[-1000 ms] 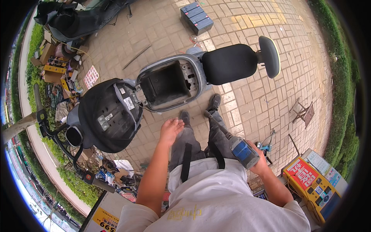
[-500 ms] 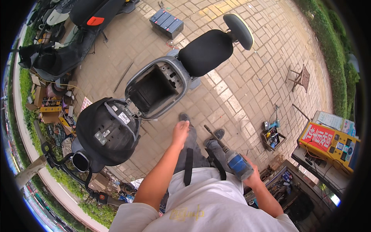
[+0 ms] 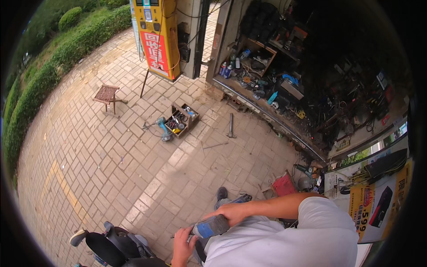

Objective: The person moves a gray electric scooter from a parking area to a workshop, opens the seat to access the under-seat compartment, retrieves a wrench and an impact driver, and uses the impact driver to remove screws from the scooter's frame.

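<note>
Tool: a grey and blue power tool (image 3: 211, 226) is held low in the view, just above the white shirt (image 3: 284, 240) and right of the scooter seat (image 3: 106, 248).
Right hand: the right hand (image 3: 232, 212) is closed over the top of the tool; its fingers are wrapped around the body.
Left hand: the left hand (image 3: 182, 247) is placed at the front end of the tool, touching it from below; its fingers are curled, but it cannot be told whether they really clasp it.
Change in hands: half a second ago the tool was held by the right hand alone, and the left hand was stretched out toward the scooter. Now both hands are brought together on the tool.
Change in view: the view has been turned strongly. The open scooter body and the black box, seen before above the tool, are gone; only the seat is kept at the lower edge, left of the tool.
Surroundings: far above the tool a small tool tray (image 3: 181, 120) lies on the brick paving (image 3: 111, 164), with a wooden stool (image 3: 106, 95) to its left. A cluttered workshop shelf (image 3: 284, 89) is seen above and right of the tool.
</note>
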Demonstrator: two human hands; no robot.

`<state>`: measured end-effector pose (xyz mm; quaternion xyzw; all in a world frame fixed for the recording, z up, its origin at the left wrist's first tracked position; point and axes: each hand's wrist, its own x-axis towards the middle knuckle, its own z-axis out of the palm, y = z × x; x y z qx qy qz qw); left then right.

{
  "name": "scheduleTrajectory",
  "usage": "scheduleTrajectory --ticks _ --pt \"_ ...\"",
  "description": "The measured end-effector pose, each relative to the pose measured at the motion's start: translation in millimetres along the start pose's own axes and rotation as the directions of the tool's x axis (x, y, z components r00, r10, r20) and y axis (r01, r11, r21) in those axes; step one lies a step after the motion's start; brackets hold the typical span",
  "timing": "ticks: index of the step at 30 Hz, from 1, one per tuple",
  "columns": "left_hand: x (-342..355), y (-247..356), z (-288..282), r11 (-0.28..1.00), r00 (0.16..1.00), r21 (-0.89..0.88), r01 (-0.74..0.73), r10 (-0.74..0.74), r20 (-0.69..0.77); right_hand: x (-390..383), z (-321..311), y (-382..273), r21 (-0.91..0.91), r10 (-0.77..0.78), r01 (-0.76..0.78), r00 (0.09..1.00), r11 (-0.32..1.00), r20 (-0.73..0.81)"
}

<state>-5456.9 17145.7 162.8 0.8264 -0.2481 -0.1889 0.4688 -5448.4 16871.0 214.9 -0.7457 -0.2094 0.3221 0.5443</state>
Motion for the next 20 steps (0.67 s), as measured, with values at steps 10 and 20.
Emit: scheduleTrajectory --ticks 10,20 --pt "267.1 158.6 126.1 0.871 0.803 0.045 -0.490 0.431 0.411 -227.0 -153.1 64.6 0.126 0.076 -0.013 0.856 0.992 -0.511" --pt "474.3 223.8 222.8 0.725 0.548 0.012 -0.689 0.509 0.664 -317.8 -267.8 120.0 0.333 0.236 0.035 0.636 0.942 -0.735"
